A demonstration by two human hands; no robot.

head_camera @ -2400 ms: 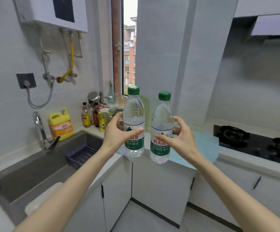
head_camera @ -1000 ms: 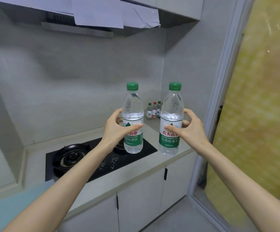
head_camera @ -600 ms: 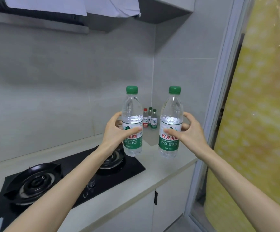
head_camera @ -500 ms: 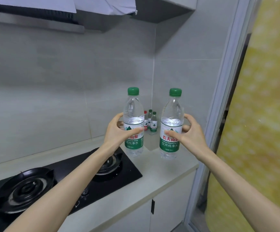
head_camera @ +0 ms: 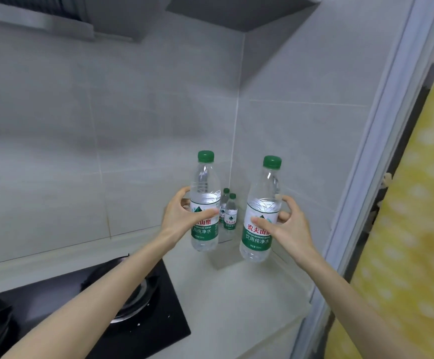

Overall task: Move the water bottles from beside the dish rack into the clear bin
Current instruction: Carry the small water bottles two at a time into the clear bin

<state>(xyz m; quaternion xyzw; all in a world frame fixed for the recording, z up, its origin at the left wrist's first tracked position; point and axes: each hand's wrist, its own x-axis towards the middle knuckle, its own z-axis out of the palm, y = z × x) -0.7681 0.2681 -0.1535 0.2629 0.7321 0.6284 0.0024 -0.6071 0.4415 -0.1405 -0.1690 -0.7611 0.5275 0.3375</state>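
I hold two clear water bottles with green caps and green labels upright above the counter. My left hand (head_camera: 180,216) grips the left bottle (head_camera: 205,183) around its middle. My right hand (head_camera: 289,229) grips the right bottle (head_camera: 265,193) the same way. Behind and between them, in the corner of the walls, stands the clear bin (head_camera: 226,256), its edges only faintly visible. Two small bottles (head_camera: 230,212) of the same kind stand inside it. Both held bottles hover at the bin's near side, just above its rim.
A black gas hob (head_camera: 138,314) lies on the white counter (head_camera: 236,301) at the lower left, under my left forearm. A range hood (head_camera: 55,19) hangs at the top left. A pale door frame (head_camera: 366,177) and a yellow patterned curtain (head_camera: 407,229) close off the right.
The view has swung right, from the sink and window past the hob to the wall corner. Both bottles have stayed in my hands and come closer to the bin.
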